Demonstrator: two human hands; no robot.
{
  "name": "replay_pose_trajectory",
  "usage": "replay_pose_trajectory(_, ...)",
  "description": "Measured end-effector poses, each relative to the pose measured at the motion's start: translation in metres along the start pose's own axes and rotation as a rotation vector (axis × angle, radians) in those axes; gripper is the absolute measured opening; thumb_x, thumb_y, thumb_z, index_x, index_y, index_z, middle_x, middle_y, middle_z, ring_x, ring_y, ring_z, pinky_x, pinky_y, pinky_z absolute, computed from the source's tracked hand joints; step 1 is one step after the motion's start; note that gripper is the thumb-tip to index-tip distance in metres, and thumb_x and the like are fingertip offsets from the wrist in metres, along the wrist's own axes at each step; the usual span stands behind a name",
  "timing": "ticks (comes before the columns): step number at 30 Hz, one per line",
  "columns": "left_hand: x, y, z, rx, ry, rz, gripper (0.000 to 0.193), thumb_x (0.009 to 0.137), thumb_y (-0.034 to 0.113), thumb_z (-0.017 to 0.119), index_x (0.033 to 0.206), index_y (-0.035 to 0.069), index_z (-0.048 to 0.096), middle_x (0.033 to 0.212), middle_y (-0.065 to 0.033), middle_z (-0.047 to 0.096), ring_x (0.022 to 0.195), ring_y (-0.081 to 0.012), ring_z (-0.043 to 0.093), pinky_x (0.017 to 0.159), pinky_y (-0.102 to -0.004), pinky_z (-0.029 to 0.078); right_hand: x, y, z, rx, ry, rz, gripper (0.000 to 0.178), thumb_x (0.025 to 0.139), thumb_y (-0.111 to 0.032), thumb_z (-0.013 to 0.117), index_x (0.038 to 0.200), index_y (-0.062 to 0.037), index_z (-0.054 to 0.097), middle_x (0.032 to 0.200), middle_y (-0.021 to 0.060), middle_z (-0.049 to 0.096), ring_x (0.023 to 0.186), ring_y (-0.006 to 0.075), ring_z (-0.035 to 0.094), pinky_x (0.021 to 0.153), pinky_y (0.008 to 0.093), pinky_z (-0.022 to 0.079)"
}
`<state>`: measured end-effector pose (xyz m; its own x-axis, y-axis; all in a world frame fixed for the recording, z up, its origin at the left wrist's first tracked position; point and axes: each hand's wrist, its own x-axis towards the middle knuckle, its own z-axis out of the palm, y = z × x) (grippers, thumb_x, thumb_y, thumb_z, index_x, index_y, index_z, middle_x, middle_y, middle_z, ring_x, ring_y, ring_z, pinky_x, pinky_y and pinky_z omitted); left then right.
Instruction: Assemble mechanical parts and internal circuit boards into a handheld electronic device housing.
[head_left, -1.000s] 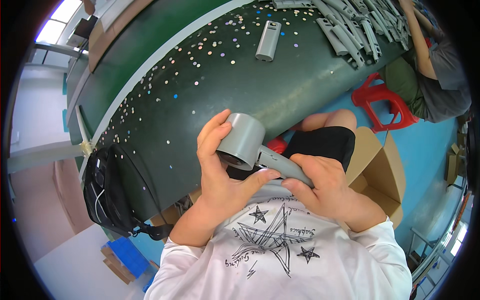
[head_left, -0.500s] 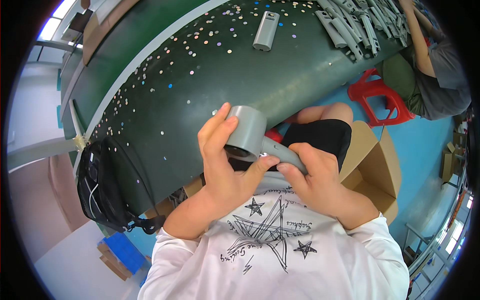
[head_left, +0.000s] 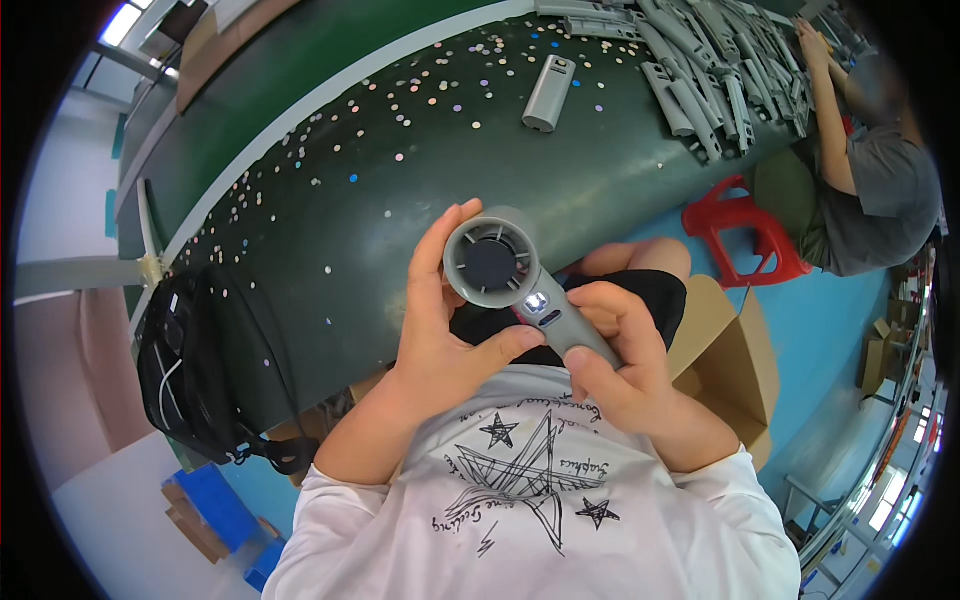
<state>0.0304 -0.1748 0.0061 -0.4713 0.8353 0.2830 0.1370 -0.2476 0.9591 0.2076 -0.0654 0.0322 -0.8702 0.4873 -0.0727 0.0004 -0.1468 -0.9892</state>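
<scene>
A grey handheld fan (head_left: 538, 304), its small display lit, was held up at the near edge of the green bench (head_left: 370, 280). The left hand (head_left: 432, 325) cupped its round head; the right hand (head_left: 625, 355) gripped its handle. A loose grey casing (head_left: 549, 93) lay nearer the bench's far edge.

Dark green table (head_left: 450, 185), scattered discs (head_left: 400, 157) (some blue), heaped grey casings (head_left: 690, 105)

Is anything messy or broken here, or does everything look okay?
Yes: tiny, round white and blue dots are scattered messily across the dark green table, in no neat rows. No damage shows on the grey, round-headed handheld fan.
</scene>
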Motion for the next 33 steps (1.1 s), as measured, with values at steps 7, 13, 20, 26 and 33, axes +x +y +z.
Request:
replay_pose_trajectory(7, -0.003, -0.007, 0.002, 0.112, 0.038, 0.057, 0.099, 0.073, 0.013, 0.084, 0.148, 0.003, 0.019, 0.15, -0.0202, 0.029, 0.132, -0.0303, 0.04, 0.107, -0.0408, 0.038, 0.005, 0.005, -0.009, -0.295, -0.089, -0.138, 0.057, 0.09, -0.002, 0.059, 0.141, 0.0035, 0.033, 0.106, 0.0129, 0.064, 0.086, 0.011, 0.061, 0.075, 0.0241, 0.048)
replay_pose_trajectory(13, 0.012, 0.003, -0.002, 0.25, -0.059, 0.196, 0.094, 0.067, 0.02, 0.087, 0.143, 0.004, 0.034, 0.147, -0.0224, 0.033, 0.133, -0.0388, 0.037, 0.106, -0.0439, 0.036, 0.008, 0.005, -0.003, 0.093, -0.115, 0.163, 0.056, 0.091, -0.004, 0.057, 0.142, 0.0036, 0.035, 0.105, 0.0118, 0.064, 0.091, 0.0137, 0.062, 0.079, 0.0251, 0.049)
replay_pose_trajectory(20, 0.016, 0.055, 0.001, 0.042, -0.079, 0.655, 0.039, 0.074, 0.035, 0.078, 0.102, 0.011, 0.066, 0.132, -0.0197, 0.051, 0.121, -0.0404, 0.051, 0.098, -0.0544, 0.044, 0.061, -0.011, 0.002, -0.466, -0.27, -0.56, 0.045, 0.074, -0.002, 0.067, 0.117, -0.0014, 0.054, 0.116, 0.0129, 0.056, 0.113, 0.0323, 0.054, 0.111, 0.0514, 0.033)
replay_pose_trajectory(26, 0.017, 0.024, 0.012, 0.416, -0.109, 0.666, 0.011, 0.076, 0.009, 0.065, 0.087, 0.01, 0.066, 0.112, -0.0145, 0.055, 0.113, -0.0396, 0.054, 0.094, -0.0519, 0.046, 0.112, 0.023, 0.0, -0.516, -0.297, -0.684, 0.027, 0.073, -0.011, 0.068, 0.098, -0.0051, 0.059, 0.104, 0.01, 0.057, 0.11, 0.0284, 0.055, 0.111, 0.0474, 0.033)
replay_pose_trajectory(33, 0.015, 0.009, 0.012, 0.114, 0.031, 0.53, 0.008, 0.081, 0.011, 0.064, 0.089, 0.007, 0.066, 0.105, -0.0141, 0.053, 0.102, -0.0324, 0.054, 0.084, -0.0422, 0.046, 0.096, -0.004, 0.025, -0.44, -0.395, -0.893, 0.027, 0.068, -0.007, 0.07, 0.094, -0.0058, 0.061, 0.094, 0.0067, 0.058, 0.096, 0.0277, 0.056, 0.09, 0.0426, 0.044)
